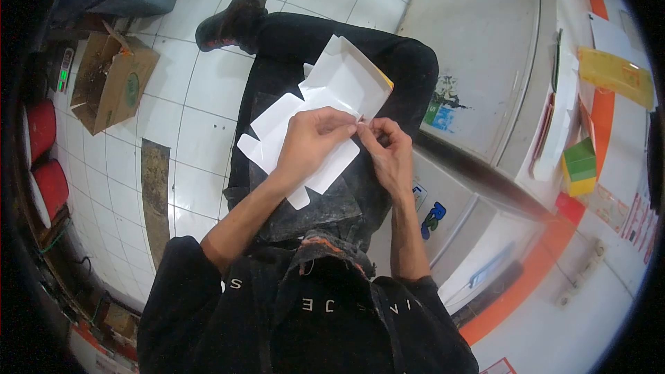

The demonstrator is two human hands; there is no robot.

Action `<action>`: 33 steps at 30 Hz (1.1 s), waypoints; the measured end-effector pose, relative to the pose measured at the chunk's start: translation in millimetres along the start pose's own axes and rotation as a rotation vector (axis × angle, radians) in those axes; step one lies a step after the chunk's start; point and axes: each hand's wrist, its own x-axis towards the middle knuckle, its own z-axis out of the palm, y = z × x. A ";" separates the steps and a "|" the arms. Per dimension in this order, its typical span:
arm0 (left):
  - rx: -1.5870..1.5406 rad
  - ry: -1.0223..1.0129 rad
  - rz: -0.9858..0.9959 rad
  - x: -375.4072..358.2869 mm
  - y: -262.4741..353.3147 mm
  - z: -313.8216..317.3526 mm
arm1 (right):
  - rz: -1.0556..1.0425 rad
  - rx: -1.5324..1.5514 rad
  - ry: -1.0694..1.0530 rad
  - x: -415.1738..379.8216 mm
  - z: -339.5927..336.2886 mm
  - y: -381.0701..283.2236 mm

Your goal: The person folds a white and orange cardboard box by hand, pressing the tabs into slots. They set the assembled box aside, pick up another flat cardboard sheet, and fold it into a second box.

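A partly folded white cardboard box (280, 119) lies across my lap, its inner side up and several flaps spread out. Its far part has raised walls, and a bit of yellow shows on the outer edge. My left hand (315, 140) reaches over the near panel, with thumb and fingers pinched at the box's right-hand corner. My right hand (389, 156) pinches the same corner from the other side, its fingertips almost touching the left ones. A small reddish spot shows between the fingertips; I cannot make out what it is.
An open brown carton (114, 83) stands on the white tiled floor (208, 107) at the left. Red-and-white containers (48, 190) line the left edge. A white fridge (478, 48) with stickers is close on my right. Papers and a yellow packet (615, 76) lie beyond it.
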 end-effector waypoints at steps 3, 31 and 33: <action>-0.012 -0.017 0.008 1.3 -0.2 -2.8 | 0.018 0.013 0.013 0.0 1.8 -2.1; -0.062 -0.058 0.014 -7.5 2.2 0.8 | 0.015 0.028 -0.084 -1.3 -15.3 1.0; -0.054 -0.054 -0.012 -11.4 8.6 1.5 | 0.052 0.063 -0.094 -2.8 -17.4 2.1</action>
